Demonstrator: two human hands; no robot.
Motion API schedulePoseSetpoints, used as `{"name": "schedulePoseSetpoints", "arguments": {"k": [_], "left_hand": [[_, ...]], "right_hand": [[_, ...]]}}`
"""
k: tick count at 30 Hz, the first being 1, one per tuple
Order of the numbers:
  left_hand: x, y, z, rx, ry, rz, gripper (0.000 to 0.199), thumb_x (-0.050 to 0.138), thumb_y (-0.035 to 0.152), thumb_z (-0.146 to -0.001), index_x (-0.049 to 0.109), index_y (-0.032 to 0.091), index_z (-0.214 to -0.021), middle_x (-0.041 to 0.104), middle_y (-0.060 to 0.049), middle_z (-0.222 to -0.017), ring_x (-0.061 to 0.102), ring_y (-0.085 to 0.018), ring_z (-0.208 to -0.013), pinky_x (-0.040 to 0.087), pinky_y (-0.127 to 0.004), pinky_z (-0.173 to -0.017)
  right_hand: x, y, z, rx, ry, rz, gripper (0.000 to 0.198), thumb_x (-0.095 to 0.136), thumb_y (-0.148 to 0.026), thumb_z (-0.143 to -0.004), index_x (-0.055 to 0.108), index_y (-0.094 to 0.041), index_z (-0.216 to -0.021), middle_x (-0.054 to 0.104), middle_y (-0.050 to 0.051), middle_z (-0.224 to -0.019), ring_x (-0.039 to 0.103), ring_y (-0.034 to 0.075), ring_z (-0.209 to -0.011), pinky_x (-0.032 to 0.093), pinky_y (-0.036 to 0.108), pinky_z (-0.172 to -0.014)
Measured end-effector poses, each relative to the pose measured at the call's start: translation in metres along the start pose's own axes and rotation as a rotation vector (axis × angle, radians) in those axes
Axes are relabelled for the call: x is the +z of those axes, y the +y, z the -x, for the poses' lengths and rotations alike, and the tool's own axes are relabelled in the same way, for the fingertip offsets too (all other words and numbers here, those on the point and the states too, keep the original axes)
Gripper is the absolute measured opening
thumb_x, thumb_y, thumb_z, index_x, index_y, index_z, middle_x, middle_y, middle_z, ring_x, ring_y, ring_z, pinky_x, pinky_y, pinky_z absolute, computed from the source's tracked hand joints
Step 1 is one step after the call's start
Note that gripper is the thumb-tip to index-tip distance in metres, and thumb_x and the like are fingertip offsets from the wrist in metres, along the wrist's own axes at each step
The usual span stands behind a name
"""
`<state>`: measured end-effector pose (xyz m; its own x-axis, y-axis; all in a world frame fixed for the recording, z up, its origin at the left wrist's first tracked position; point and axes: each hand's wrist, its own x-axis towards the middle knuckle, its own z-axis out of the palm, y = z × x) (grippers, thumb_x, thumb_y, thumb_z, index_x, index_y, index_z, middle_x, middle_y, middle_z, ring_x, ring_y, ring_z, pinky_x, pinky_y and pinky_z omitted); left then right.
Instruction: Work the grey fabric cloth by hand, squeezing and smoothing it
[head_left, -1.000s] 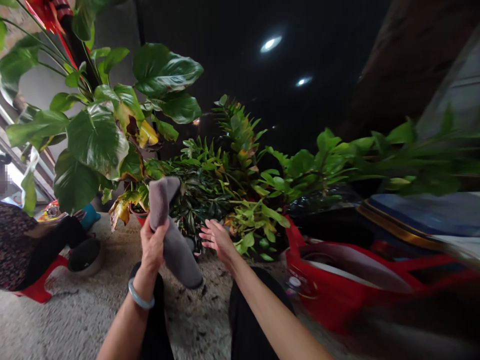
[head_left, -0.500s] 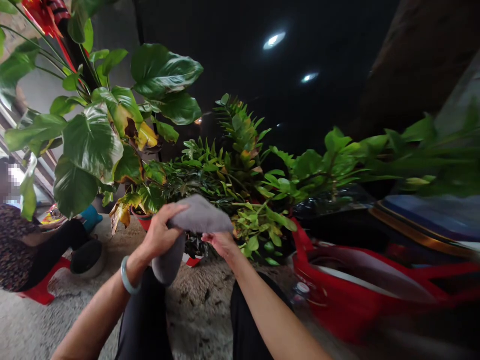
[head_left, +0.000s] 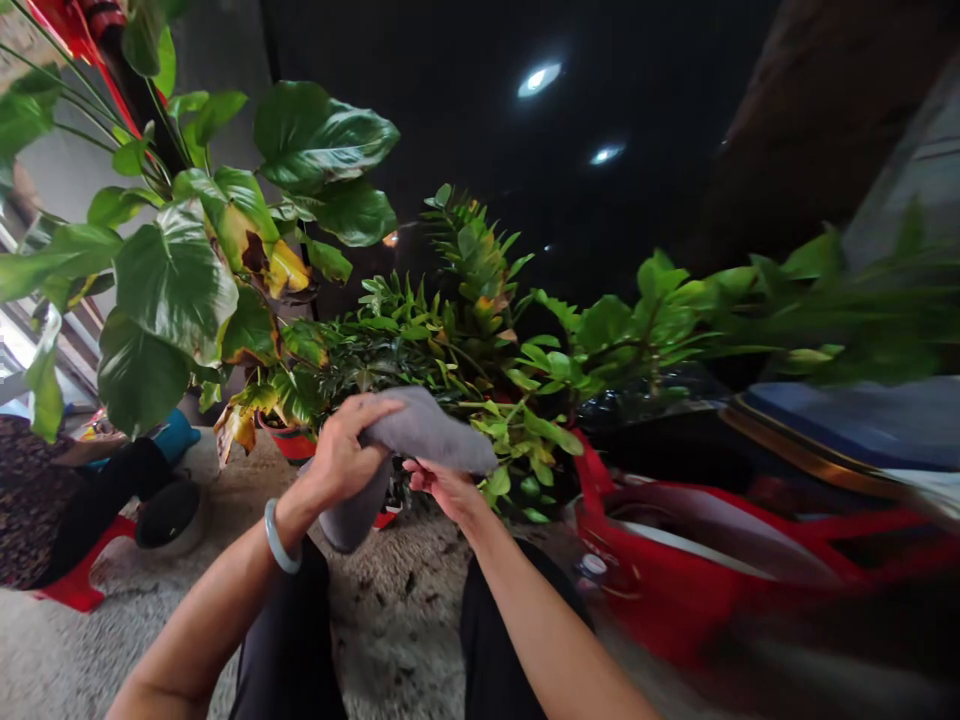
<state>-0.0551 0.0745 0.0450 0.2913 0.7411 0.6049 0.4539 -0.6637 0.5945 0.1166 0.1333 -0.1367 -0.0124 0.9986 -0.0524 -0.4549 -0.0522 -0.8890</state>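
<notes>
A soft grey cloth piece (head_left: pixel 431 430), bent and padded-looking like a stuffed sock, is held up over my knees; its exact kind I cannot tell. My left hand (head_left: pixel 349 450), with a pale bangle (head_left: pixel 279 537) at the wrist, is wrapped round it near the bend. One end reaches right, and the other hangs below my left hand. Under the right-hand part, my right hand (head_left: pixel 444 488) is close against the cloth, fingers curled together and pointing left. Anything small in those fingers is hidden.
Potted plants (head_left: pixel 465 290) with broad leaves stand ahead. A red bag (head_left: pixel 675 590) sits open at my right, beside a blue-lidded box (head_left: pixel 847 425). At the left, a person (head_left: pixel 37 500) sits on a red stool (head_left: pixel 94 570) near a dark bucket (head_left: pixel 166 520).
My left hand and the grey cloth piece have shifted right. Its right end now extends farther past my right hand and tilts down. My right hand stays almost in place.
</notes>
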Motion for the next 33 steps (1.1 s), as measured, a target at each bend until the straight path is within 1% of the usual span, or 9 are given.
{"name": "schedulePoseSetpoints", "arguments": {"k": [3,5,9,12,19,22,25,27,33], "left_hand": [[-0.014,-0.008,-0.035,-0.009,0.272,-0.171,0.056,0.061,0.004,-0.073,0.072,0.025,-0.124,0.064,-0.007,-0.131,0.060,-0.027,-0.123,0.047,-0.041,-0.110],[-0.008,-0.024,-0.038,-0.079,0.306,-0.268,0.053,0.061,0.006,-0.076,0.071,0.022,-0.126,0.064,-0.010,-0.129,0.061,-0.029,-0.119,0.049,-0.042,-0.106],[0.019,-0.043,0.019,-0.122,-0.039,-0.270,0.059,0.054,-0.001,-0.069,0.076,0.020,-0.120,0.069,-0.012,-0.114,0.066,-0.029,-0.104,0.054,-0.039,-0.094],[0.021,-0.032,0.055,-0.121,-0.138,-0.156,0.060,0.057,0.001,-0.065,0.078,0.026,-0.115,0.070,-0.009,-0.105,0.067,-0.027,-0.097,0.056,-0.036,-0.086],[-0.008,-0.028,-0.019,-0.133,0.369,-0.228,0.051,0.061,0.007,-0.075,0.073,0.023,-0.123,0.065,-0.010,-0.125,0.063,-0.028,-0.116,0.049,-0.040,-0.104],[0.008,-0.045,-0.004,-0.185,0.239,-0.199,0.050,0.061,0.006,-0.073,0.075,0.019,-0.119,0.067,-0.014,-0.125,0.064,-0.033,-0.115,0.049,-0.045,-0.104],[0.023,-0.051,0.047,-0.225,0.002,-0.066,0.057,0.060,0.000,-0.064,0.080,0.026,-0.111,0.071,-0.010,-0.120,0.068,-0.033,-0.108,0.053,-0.046,-0.099],[0.017,-0.046,0.071,-0.261,-0.025,0.043,0.058,0.060,0.000,-0.060,0.081,0.030,-0.105,0.074,-0.006,-0.114,0.069,-0.031,-0.104,0.055,-0.045,-0.097],[-0.056,-0.047,0.025,-0.166,0.494,-0.269,0.050,0.060,0.007,-0.070,0.076,0.023,-0.114,0.070,-0.007,-0.121,0.062,-0.027,-0.119,0.046,-0.043,-0.110]], "right_hand": [[0.003,-0.002,0.000,0.066,-0.004,-0.062,0.034,0.085,-0.041,-0.055,0.066,-0.020,-0.074,0.075,0.005,-0.067,0.057,0.014,-0.044,0.048,0.030,-0.049],[0.005,-0.002,0.001,0.098,0.006,-0.094,0.033,0.086,-0.037,-0.053,0.065,-0.020,-0.072,0.075,0.006,-0.068,0.058,0.014,-0.045,0.048,0.029,-0.049],[0.001,-0.002,-0.001,0.123,0.056,-0.061,0.024,0.083,-0.030,-0.055,0.068,-0.021,-0.072,0.073,0.003,-0.061,0.058,0.016,-0.044,0.048,0.030,-0.048],[-0.005,-0.002,-0.004,0.124,0.075,-0.051,0.016,0.079,-0.026,-0.060,0.070,-0.022,-0.071,0.069,0.001,-0.056,0.060,0.017,-0.046,0.048,0.029,-0.049],[-0.002,-0.005,0.004,0.106,0.039,-0.079,0.035,0.087,-0.034,-0.050,0.065,-0.020,-0.073,0.075,0.005,-0.066,0.057,0.013,-0.044,0.049,0.028,-0.048],[-0.002,-0.007,0.006,0.103,0.025,-0.111,0.039,0.089,-0.032,-0.048,0.069,-0.019,-0.079,0.075,0.003,-0.064,0.057,0.013,-0.043,0.048,0.027,-0.047],[-0.006,-0.009,0.007,0.100,0.014,-0.132,0.041,0.087,-0.025,-0.047,0.075,-0.019,-0.085,0.076,0.003,-0.068,0.060,0.014,-0.048,0.048,0.026,-0.048],[-0.009,-0.010,0.006,0.105,-0.004,-0.132,0.042,0.085,-0.022,-0.047,0.077,-0.018,-0.087,0.076,0.003,-0.070,0.063,0.015,-0.053,0.049,0.026,-0.051],[-0.003,-0.007,0.005,0.127,-0.038,-0.121,0.031,0.082,-0.023,-0.052,0.078,-0.017,-0.082,0.075,0.007,-0.065,0.059,0.015,-0.047,0.051,0.031,-0.051]]}}
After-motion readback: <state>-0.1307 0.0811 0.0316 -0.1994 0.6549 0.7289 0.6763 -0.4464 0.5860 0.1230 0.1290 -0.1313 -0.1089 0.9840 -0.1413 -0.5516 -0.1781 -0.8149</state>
